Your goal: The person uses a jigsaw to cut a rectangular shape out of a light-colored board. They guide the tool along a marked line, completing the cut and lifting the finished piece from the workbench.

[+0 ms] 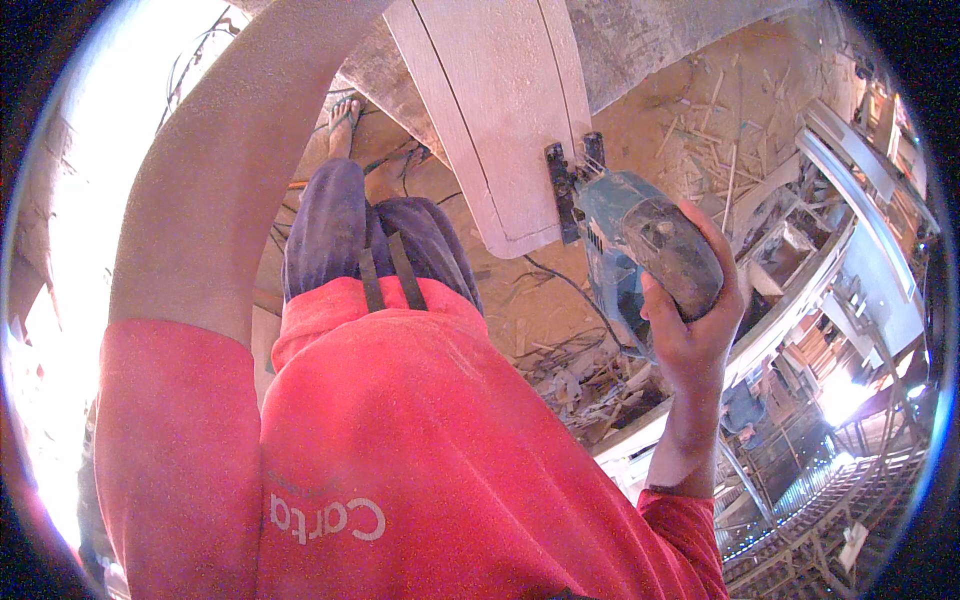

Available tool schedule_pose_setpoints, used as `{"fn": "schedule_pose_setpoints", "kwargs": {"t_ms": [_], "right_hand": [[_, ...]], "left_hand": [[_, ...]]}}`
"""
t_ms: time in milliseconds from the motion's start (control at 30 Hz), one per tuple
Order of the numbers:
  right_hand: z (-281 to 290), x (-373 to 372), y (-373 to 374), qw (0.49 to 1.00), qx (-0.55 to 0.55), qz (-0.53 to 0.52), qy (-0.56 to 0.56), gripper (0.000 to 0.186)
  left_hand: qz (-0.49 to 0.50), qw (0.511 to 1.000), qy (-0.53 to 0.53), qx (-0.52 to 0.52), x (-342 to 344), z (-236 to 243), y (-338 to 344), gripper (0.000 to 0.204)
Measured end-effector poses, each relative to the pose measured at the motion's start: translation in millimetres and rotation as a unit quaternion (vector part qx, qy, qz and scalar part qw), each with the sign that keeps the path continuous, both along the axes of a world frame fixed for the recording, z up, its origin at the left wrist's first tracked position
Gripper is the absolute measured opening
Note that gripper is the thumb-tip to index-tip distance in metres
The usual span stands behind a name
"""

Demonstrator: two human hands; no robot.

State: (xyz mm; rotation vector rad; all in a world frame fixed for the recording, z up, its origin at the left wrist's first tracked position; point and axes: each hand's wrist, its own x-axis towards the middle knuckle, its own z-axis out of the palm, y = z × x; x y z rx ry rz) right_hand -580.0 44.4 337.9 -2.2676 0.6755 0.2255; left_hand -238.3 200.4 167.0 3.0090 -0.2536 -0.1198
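Observation:
My right hand point(698, 325) is wrapped round the rear of a teal and black jigsaw point(618, 208), its fingers closed on the dusty body. The dark base plate point(563, 195) of the tool lies at the right edge of a long pale wooden board point(490, 110), close to its near end. Dark lines run lengthwise along the board, near both sides. I cannot make out the blade. My left arm point(205, 190) reaches up and out past the top edge, so the left hand is hidden from view.
Under the board is a wider dusty slab point(665, 45). Wood offcuts and slivers point(705, 125) litter the brown floor. A black cord point(570, 280) trails near the jigsaw. Curved wooden pieces point(860, 200) stand at the right. My sandalled foot point(344, 115) is left of the board.

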Motion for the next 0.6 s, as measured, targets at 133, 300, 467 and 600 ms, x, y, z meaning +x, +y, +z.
{"fn": "schedule_pose_setpoints", "kwargs": {"t_ms": [133,300,467,600], "right_hand": [[-3.9,-0.1,-3.2,1.0,-0.013,0.021,-0.019,0.069],[-1.1,-0.8,-3.4,1.0,-0.005,-0.003,0.01,0.069],[1.8,1.1,-2.3,0.999,0.006,-0.026,0.03,0.069],[2.6,2.7,-2.8,0.999,0.004,-0.023,0.022,0.068]], "left_hand": [[0.004,1.0,-0.005,0.011,2.6,-5.5,-3.5,0.114],[-0.005,1.0,0.005,0.017,0.7,0.7,-1.3,0.113],[-0.008,1.0,0.005,0.002,-1.0,1.9,-1.3,0.113],[-0.006,1.0,-0.006,0.007,1.0,0.5,-3.8,0.114]]}}
